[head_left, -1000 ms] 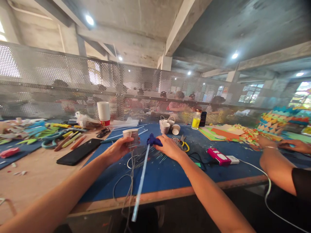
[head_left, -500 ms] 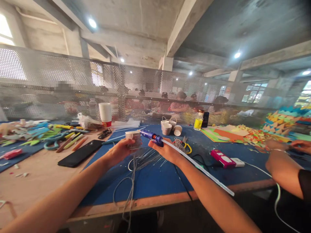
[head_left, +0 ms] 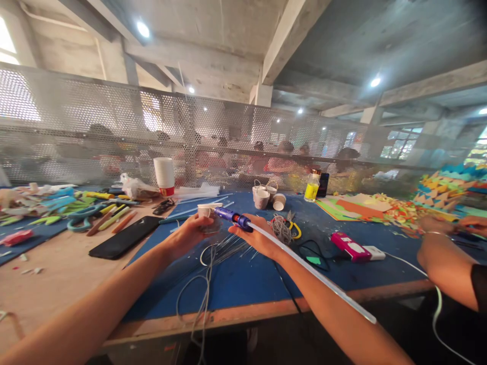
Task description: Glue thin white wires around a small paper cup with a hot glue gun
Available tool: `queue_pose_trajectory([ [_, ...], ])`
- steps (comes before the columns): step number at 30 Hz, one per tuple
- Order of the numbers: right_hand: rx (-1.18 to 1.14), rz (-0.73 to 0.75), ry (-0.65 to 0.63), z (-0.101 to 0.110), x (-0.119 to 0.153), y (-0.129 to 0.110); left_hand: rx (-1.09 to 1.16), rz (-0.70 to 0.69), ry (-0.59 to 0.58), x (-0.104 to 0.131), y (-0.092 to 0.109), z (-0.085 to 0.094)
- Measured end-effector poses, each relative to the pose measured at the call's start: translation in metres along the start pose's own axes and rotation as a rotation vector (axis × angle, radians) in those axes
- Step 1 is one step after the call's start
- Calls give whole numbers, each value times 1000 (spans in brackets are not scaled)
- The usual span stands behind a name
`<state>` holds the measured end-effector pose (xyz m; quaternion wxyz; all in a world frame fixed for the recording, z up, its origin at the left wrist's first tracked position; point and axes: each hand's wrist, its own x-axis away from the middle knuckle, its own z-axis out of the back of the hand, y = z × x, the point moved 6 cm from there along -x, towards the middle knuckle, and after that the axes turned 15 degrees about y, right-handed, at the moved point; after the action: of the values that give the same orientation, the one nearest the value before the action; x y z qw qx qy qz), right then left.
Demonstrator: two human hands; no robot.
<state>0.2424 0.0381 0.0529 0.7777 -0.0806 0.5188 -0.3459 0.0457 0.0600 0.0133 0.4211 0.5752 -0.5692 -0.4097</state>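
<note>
My left hand [head_left: 190, 232] is closed around a small paper cup [head_left: 207, 210] with cord about it, held over the blue mat [head_left: 243, 289]. In my right hand [head_left: 258, 235] is a blue glue gun [head_left: 232, 218], its nozzle at the cup's rim; whether they touch I cannot tell. A long clear glue stick [head_left: 312, 271] sticks out of the gun's back, along my forearm. Grey cord [head_left: 208, 289] hangs below the cup, past the table edge. Under my hands lie thin clear strands [head_left: 230, 249].
Beyond the gun stand several small cups [head_left: 261, 197], near a cord bundle [head_left: 281, 229] and yellow-handled scissors [head_left: 295, 229]. A phone [head_left: 127, 237] and a stack of paper cups [head_left: 164, 175] are left. A co-worker's hands [head_left: 437, 228] are by paper scraps at right.
The cup in my left hand has tilted slightly and the glue gun has shifted a little left and down. The glue stick's rear end has swung lower right.
</note>
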Motion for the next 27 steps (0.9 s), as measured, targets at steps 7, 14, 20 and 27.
queue_pose_trajectory([
  [7, 57, 77, -10, -2, 0, 0, 0, -19, 18, -2, -1, 3],
  [14, 108, 102, -5, -1, 1, -1, -1, -28, 5, 0, 0, 0],
  [20, 128, 140, -5, -2, 1, -4, -9, -32, 0, 2, 1, -2],
  [27, 178, 131, -18, -2, 0, -2, -5, -25, 11, 2, 1, -1],
])
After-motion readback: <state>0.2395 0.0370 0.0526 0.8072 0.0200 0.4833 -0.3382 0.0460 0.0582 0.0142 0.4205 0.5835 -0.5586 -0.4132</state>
